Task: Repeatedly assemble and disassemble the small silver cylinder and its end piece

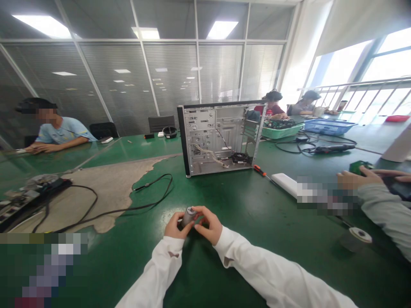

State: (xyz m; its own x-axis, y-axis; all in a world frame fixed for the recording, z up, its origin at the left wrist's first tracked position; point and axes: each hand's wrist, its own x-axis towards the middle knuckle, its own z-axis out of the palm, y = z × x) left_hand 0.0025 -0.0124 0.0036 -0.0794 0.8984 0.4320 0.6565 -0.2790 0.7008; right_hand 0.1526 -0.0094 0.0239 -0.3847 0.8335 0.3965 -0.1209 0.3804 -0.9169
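Both my hands meet low in the middle of the green table (250, 222), in white sleeves. My left hand (174, 226) is closed around the side of a small grey cylindrical part (189, 215) with a pale top. My right hand (208, 224) pinches the same part from the right, fingers curled over its top. An open computer case (221, 137) stands upright on the table beyond my hands, its inside with loose wires facing me.
An orange-handled screwdriver (260, 171) and a white flat bar (285, 184) lie right of the case. A black cable (128, 205) loops at left over worn tabletop. A co-worker's sleeve and hand (369, 184) reach in at right. Other people sit at the far table ends near baskets (327, 126).
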